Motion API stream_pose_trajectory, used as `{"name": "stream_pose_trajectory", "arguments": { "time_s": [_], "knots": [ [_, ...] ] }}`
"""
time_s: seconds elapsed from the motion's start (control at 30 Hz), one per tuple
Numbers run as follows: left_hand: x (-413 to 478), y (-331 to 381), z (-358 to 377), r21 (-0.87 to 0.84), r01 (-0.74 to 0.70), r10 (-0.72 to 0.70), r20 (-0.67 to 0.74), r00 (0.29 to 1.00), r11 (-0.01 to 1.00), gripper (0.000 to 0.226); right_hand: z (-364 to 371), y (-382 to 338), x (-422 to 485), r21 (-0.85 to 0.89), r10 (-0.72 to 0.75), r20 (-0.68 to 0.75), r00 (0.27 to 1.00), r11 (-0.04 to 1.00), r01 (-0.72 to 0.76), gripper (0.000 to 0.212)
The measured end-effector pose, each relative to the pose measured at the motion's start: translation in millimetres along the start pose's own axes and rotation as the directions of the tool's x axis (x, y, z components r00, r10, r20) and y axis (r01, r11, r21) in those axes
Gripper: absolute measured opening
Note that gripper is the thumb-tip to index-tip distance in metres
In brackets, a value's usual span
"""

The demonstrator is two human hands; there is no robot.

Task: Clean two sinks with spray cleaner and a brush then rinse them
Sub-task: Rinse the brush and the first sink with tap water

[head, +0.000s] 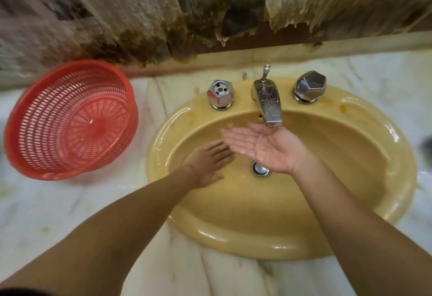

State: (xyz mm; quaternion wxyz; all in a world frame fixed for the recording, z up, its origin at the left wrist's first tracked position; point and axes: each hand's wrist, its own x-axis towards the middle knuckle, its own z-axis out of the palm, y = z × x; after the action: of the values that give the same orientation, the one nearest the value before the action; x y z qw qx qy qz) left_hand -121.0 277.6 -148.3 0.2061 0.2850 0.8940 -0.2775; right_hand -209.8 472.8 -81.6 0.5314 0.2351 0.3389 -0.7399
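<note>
in the head view, one yellow-ochre oval sink (233, 239) is seen set into a pale marbled tabletop (58, 214), filling the middle and right of the picture. its glazed rim is glossy and wet-looking, with bright highlights along the left and near edges, and brownish stains are noted on the far rim at the right. a chrome drain (260, 168) is placed at the bottom of the basin.

on the far ledge of the sink three chrome fittings are lined up: a faceted left knob (219, 94) with an open recess in its top, a spotted spout (268, 101) in the middle with a thin pull rod (266, 71) behind it, and a faceted right knob (309, 86) with a closed top.

the left hand (205, 164) is laid palm down on the left inner slope of the basin, fingers straight and together, nothing held. the right hand (264, 146) is held palm up just under the spout's outlet, fingers relaxed and slightly cupped, nothing gripped; its palm looks wet. whether the two hands' fingertips touch cannot be told.

on the tabletop to the left of the sink, a red perforated basket (46, 108) is tipped on its side, its opening turned toward the camera. behind everything, a wall (140, 15) covered in stained, peeling sheets is seen.
</note>
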Motion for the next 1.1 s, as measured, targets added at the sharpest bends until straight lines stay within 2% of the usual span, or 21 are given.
{"name": "stream_pose_trajectory", "arguments": {
  "time_s": [0.07, 0.13, 0.17, 0.23, 0.27, 0.3, 0.33, 0.4, 0.47, 0.53, 0.63, 0.7, 0.73, 0.8, 0.87, 0.93, 1.0, 1.03, 1.1],
  "knots": [
    [3.0, -11.0, -2.5, 0.041, 0.095, -0.089, -0.133, 0.987, 0.995, 0.074, 2.3, -0.3, 2.4, -0.025, 0.002, -0.017, 1.0, 1.0, -0.003, 0.05],
    [1.6, -16.6, -7.4, 0.052, 0.216, -0.197, -0.246, 0.949, 0.975, 0.073, 4.7, -1.8, 4.8, 0.044, -0.102, -0.141, 0.985, 0.993, 0.109, 0.053],
    [1.9, -12.4, -4.9, 0.064, 0.219, -0.198, -0.237, 0.951, 0.974, 0.073, 6.0, -2.3, 5.2, 0.075, -0.109, -0.128, 0.986, 0.99, 0.12, 0.053],
    [1.2, 4.6, -1.9, 0.041, 0.033, -0.032, -0.041, 0.999, 0.999, 0.074, 6.3, 3.0, 4.4, 0.068, -0.042, -0.002, 0.999, 0.997, 0.042, 0.051],
    [0.1, 9.3, -3.3, -0.023, -0.055, 0.056, 0.048, 0.997, 0.998, 0.075, 5.7, 4.2, 3.7, 0.039, 0.009, 0.012, 1.0, 0.999, -0.009, 0.05],
    [0.3, 9.1, -3.7, -0.04, -0.078, 0.08, 0.052, 0.995, 0.996, 0.077, 6.5, 3.3, 4.1, 0.029, 0.025, -0.001, 1.0, 0.999, -0.025, 0.049],
    [2.3, 3.1, -2.8, -0.007, -0.029, 0.029, -0.027, 0.999, 1.0, 0.08, 8.3, 2.2, 3.7, 0.049, 0.001, -0.048, 0.999, 0.999, 0.001, 0.049],
    [7.7, -17.2, -5.5, 0.12, 0.093, -0.065, -0.218, 0.974, 0.988, 0.08, 9.4, -0.5, 2.6, 0.165, -0.119, -0.184, 0.976, 0.975, 0.15, 0.051],
    [11.1, -30.3, -14.2, 0.187, 0.189, -0.121, -0.326, 0.938, 0.964, 0.078, 10.1, -1.9, 0.4, 0.312, -0.201, -0.217, 0.955, 0.913, 0.263, 0.05],
    [14.2, -29.8, -17.9, 0.21, 0.18, -0.12, -0.27, 0.955, 0.961, 0.077, 10.1, 1.9, -1.3, 0.396, -0.212, -0.193, 0.958, 0.877, 0.274, 0.048],
    [20.2, -19.4, -10.6, 0.239, 0.022, 0.018, -0.165, 0.986, 0.971, 0.071, 8.6, 9.1, -3.3, 0.47, -0.238, -0.281, 0.93, 0.811, 0.35, 0.045],
    [28.4, -22.3, -9.0, 0.229, 0.065, -0.004, -0.255, 0.967, 0.971, 0.074, 5.4, 9.9, -5.6, 0.492, -0.274, -0.305, 0.912, 0.774, 0.398, 0.046],
    [31.7, -24.9, -13.3, 0.201, 0.11, -0.045, -0.304, 0.952, 0.973, 0.074, 5.2, 10.4, -9.0, 0.507, -0.295, -0.265, 0.918, 0.767, 0.393, 0.045],
    [35.7, -25.8, -25.2, 0.071, 0.198, -0.159, -0.367, 0.917, 0.978, 0.07, 5.8, 11.3, -14.2, 0.52, -0.322, -0.18, 0.93, 0.771, 0.367, 0.039],
    [40.1, -15.9, -27.8, -0.03, 0.25, -0.242, -0.383, 0.892, 0.968, 0.069, 6.1, 9.1, -15.0, 0.518, -0.334, -0.213, 0.918, 0.758, 0.396, 0.03],
    [40.4, -0.4, -16.4, 0.023, 0.168, -0.153, -0.304, 0.94, 0.986, 0.067, 3.6, 8.9, -13.5, 0.495, -0.325, -0.297, 0.898, 0.752, 0.436, 0.033],
    [32.5, 4.4, -12.2, 0.041, 0.064, -0.056, -0.17, 0.984, 0.997, 0.063, 3.5, 9.6, -15.3, 0.457, -0.295, -0.287, 0.911, 0.794, 0.401, 0.036],
    [31.5, 0.0, -11.4, 0.054, 0.049, -0.04, -0.162, 0.986, 0.997, 0.062, 5.4, 9.4, -17.5, 0.437, -0.278, -0.255, 0.926, 0.821, 0.367, 0.039],
    [36.2, -13.4, -14.2, 0.09, 0.099, -0.071, -0.276, 0.959, 0.991, 0.064, 12.4, 7.9, -20.7, 0.432, -0.255, -0.237, 0.937, 0.837, 0.337, 0.042]
  ]
}}
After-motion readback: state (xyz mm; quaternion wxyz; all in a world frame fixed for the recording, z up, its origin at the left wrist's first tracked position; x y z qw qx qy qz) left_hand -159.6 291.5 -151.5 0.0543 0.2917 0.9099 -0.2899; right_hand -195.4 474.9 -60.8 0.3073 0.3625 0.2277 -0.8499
